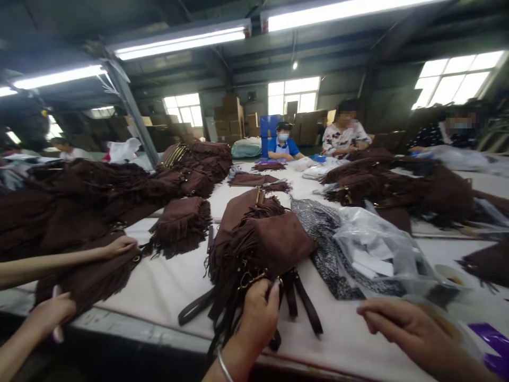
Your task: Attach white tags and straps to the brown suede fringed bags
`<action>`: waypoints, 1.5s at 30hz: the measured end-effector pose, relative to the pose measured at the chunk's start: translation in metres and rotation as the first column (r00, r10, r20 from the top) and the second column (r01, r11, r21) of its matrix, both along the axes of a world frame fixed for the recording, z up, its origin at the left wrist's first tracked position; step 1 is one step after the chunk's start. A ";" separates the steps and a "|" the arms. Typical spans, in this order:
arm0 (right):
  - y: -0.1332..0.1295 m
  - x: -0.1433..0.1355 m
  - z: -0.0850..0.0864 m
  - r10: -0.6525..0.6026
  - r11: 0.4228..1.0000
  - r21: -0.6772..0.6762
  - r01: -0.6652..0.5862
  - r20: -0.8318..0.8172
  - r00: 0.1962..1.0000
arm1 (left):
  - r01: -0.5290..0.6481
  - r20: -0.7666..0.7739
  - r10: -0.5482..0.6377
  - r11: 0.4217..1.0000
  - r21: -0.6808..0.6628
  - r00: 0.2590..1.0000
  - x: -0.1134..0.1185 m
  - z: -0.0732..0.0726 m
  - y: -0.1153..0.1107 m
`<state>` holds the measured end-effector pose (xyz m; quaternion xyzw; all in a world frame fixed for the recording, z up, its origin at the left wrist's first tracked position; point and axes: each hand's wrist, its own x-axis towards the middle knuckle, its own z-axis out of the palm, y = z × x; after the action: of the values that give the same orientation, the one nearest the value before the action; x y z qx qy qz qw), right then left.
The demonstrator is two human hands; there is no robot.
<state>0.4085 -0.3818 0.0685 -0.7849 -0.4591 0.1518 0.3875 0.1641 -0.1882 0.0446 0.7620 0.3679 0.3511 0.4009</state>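
My left hand (260, 310), with a bangle at its wrist, is closed on the metal clasp (254, 278) of a dark brown fringed pouch. A pile of such fringed pouches (282, 239) lies just beyond it, their wrist straps (308, 305) hanging toward the table's front edge. To the right, my right hand (401, 323) is held over the table with thumb and fingers pressed together. Whatever is in that pinch, if anything, is too small to make out. Near it lies a clear plastic bag (382, 249) with white slips inside, on a speckled black-and-grey cloth (322, 233).
A co-worker's hands (119, 246) handle a brown pouch at the left. Brown fringed bags are heaped along the left (91, 196) and at the right (397, 180). A bowl (451, 276) and something purple (491, 339) sit at right. Several people work across the table (159, 286).
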 end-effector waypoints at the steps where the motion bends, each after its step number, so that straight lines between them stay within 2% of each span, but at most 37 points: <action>1: 0.017 -0.025 0.004 0.193 0.981 -0.016 -0.194 -0.078 0.978 | 0.001 -0.002 0.000 1.000 0.023 1.000 -0.001 -0.003 -0.002; 2: 0.035 -0.047 0.006 0.320 0.945 -0.016 -0.325 -0.143 0.937 | 0.005 -0.007 -0.005 0.999 0.043 1.000 -0.002 -0.005 -0.005; 3: 0.053 -0.067 0.008 0.390 0.918 0.007 -0.397 -0.202 0.898 | 0.013 -0.013 -0.012 0.998 0.060 1.000 -0.004 -0.007 -0.007; 6: 0.097 -0.101 0.005 0.378 0.923 0.068 -0.378 -0.330 0.865 | 0.029 -0.049 -0.024 0.993 0.116 0.999 -0.007 -0.011 -0.010; 10: 0.127 -0.109 -0.009 0.344 0.935 0.060 -0.350 -0.391 0.854 | 0.042 -0.123 -0.015 0.974 0.221 0.992 -0.008 -0.016 -0.010; 17: 0.139 -0.105 -0.019 0.255 0.961 -0.020 -0.275 -0.311 0.916 | 0.017 -0.176 0.062 0.909 0.415 0.982 -0.004 -0.035 -0.008; 22: 0.143 -0.112 -0.017 0.144 0.968 -0.155 -0.196 -0.291 0.946 | -0.012 -0.217 0.158 0.833 0.553 0.963 -0.005 -0.038 -0.009; 26: 0.146 -0.118 -0.019 0.103 0.971 -0.174 -0.162 -0.307 0.946 | -0.041 -0.210 0.221 0.775 0.631 0.952 -0.011 -0.039 -0.009; 28: 0.145 -0.119 -0.019 0.083 0.972 -0.180 -0.149 -0.328 0.941 | -0.022 -0.223 0.223 0.751 0.660 0.949 -0.013 -0.038 -0.009; 31: 0.140 -0.117 -0.015 0.076 0.973 -0.164 -0.162 -0.436 0.897 | 0.075 -0.301 0.180 0.736 0.673 0.936 -0.015 -0.035 -0.008; 33: 0.135 -0.114 -0.012 0.118 0.968 -0.127 -0.215 -0.527 0.842 | 0.085 -0.317 0.156 0.771 0.631 0.935 -0.014 -0.031 -0.008; 35: 0.131 -0.113 -0.010 0.163 0.960 -0.098 -0.262 -0.567 0.808 | 0.042 -0.280 0.131 0.843 0.537 0.951 -0.013 -0.027 -0.009; 38: 0.126 -0.112 -0.013 0.180 0.960 -0.085 -0.266 -0.543 0.820 | -0.016 -0.178 0.073 0.954 0.300 0.981 -0.011 -0.019 -0.009; 40: 0.125 -0.113 -0.020 0.186 0.964 -0.062 -0.257 -0.536 0.824 | -0.041 -0.114 0.051 0.995 0.088 0.992 -0.009 -0.015 -0.008; 42: 0.124 -0.113 -0.028 0.196 0.967 -0.034 -0.254 -0.542 0.817 | -0.046 -0.051 0.038 0.986 -0.161 0.998 -0.007 -0.012 -0.008; 43: 0.124 -0.113 -0.032 0.200 0.968 -0.021 -0.251 -0.541 0.817 | -0.036 -0.009 0.035 0.954 -0.298 0.999 -0.006 -0.011 -0.008; 45: 0.125 -0.114 -0.036 0.208 0.970 0.004 -0.242 -0.524 0.826 | 0.017 0.104 0.050 0.825 -0.564 0.993 -0.004 -0.008 -0.008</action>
<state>0.2945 -0.2569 0.0323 -0.6665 -0.4214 0.4173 0.4517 0.1600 -0.1960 0.0362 0.5852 0.4382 0.2730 0.6253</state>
